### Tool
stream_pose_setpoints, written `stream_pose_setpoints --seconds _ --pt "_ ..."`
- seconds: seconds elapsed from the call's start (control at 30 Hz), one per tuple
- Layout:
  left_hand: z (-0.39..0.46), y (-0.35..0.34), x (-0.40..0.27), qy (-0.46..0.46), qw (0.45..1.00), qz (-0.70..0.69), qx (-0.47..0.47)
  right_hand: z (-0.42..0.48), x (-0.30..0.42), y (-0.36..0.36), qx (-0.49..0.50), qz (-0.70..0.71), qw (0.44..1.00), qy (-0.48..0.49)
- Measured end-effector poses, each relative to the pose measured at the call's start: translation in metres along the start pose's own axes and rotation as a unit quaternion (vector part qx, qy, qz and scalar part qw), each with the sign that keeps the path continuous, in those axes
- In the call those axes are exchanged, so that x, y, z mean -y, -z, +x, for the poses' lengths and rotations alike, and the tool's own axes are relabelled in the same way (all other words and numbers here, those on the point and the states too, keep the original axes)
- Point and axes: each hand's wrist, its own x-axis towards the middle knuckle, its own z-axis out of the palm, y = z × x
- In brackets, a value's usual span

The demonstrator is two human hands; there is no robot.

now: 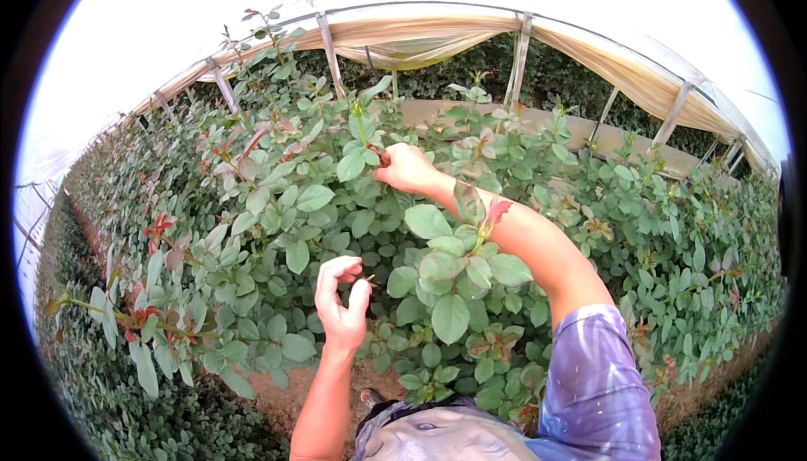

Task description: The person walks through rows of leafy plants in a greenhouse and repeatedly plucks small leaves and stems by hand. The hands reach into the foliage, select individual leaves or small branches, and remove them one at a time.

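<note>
My right hand [403,168] reaches into the upper middle of the rose bushes, its fingers closed on a reddish part of a shoot. Just left of those fingers a green rose bud [357,109] stands on its stem, with broad leaves below it. Lower down, my left hand [342,300] is raised with its fingers curled and a small thin piece of plant at the thumb tip; whether it is pinched there cannot be told. A tall shoot with a red-tinged tip [485,228] rises in front of my right forearm.
Dense rose foliage [252,253] spreads to both sides. A long stem [157,325] leans out at lower left. Bare soil [280,391] shows near my feet. Behind the bushes are wooden posts [521,61], gathered plastic sheeting [422,42] and more plants.
</note>
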Motion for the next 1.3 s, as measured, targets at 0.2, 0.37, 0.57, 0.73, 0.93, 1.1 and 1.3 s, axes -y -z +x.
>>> stream_pose_setpoints --seconds 0.2,0.37,0.57,0.73,0.93,1.1,1.3 --pt "0.077 -0.003 -0.005 0.032 0.996 -0.041 -0.072 -0.014 -0.002 -0.016 0.042 0.180 0.980 -0.077" --pt "0.149 -0.048 0.007 0.056 0.995 0.069 0.039 -0.006 -0.070 -0.028 0.114 0.549 0.798 -0.224" --pt "0.141 -0.027 0.050 0.092 0.990 0.108 0.017 -0.035 0.001 -0.010 -0.039 0.374 0.924 0.073" --pt "0.130 -0.028 0.058 0.098 0.988 0.115 -0.009 -0.022 -0.004 -0.003 -0.014 0.250 0.951 0.181" --pt "0.113 -0.018 0.047 0.087 0.990 0.114 0.007 -0.001 0.005 0.003 0.144 0.245 0.926 0.248" --pt "0.099 -0.008 0.043 0.085 0.991 0.105 0.019 0.001 0.022 0.000 0.203 0.203 0.937 0.199" --pt "0.069 -0.001 0.033 0.074 0.989 0.127 -0.019 -0.016 0.001 -0.012 0.074 0.131 0.969 0.195"
